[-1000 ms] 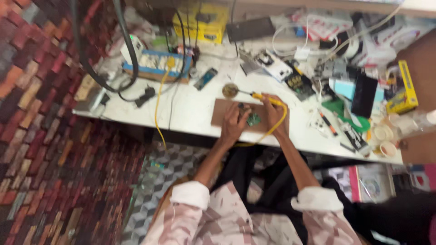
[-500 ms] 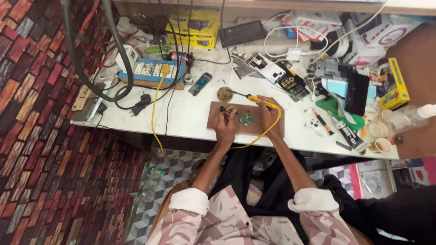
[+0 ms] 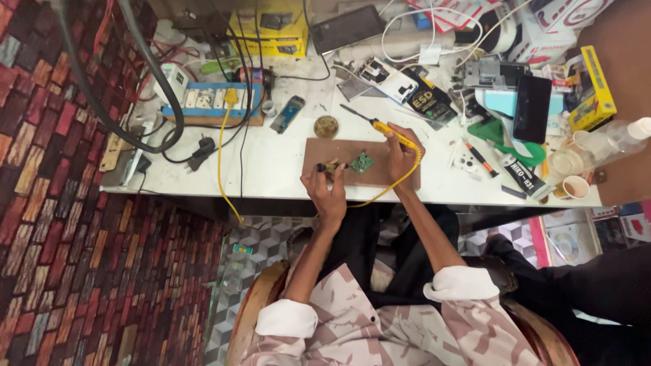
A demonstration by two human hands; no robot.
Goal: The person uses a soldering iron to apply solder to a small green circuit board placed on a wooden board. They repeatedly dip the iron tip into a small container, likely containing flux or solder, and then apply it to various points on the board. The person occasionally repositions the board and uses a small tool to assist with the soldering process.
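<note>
Head view, the only one I have. Just right of centre, my right hand (image 3: 401, 152) is closed around a yellow-handled soldering iron (image 3: 380, 125), whose dark tip points toward the upper left, off the board. Its yellow cord (image 3: 380, 193) loops down past the table edge.

My left hand (image 3: 327, 186) pinches a small dark tool (image 3: 328, 167); it is too small to tell what kind. Its end lies just beside a little green circuit board (image 3: 361, 163).

The circuit board sits mid-frame on a brown work mat (image 3: 386, 177), on the white table (image 3: 271, 173). I judge the board light, stiff and fragile, best held by its edges, never by the component face. The iron wants holding by its handle only.

Containers: a small round tin (image 3: 326, 126) just above the mat holds something dull and yellowish, paste or wool, I cannot tell which. At the right edge stand two paper cups (image 3: 575, 187), the nearer one apparently empty, with a clear plastic bottle (image 3: 610, 139) above them. A yellow box (image 3: 268, 27) at the upper centre holds dark parts I cannot make out.

A blue-and-white power strip (image 3: 210, 100) sits at the upper left.
</note>
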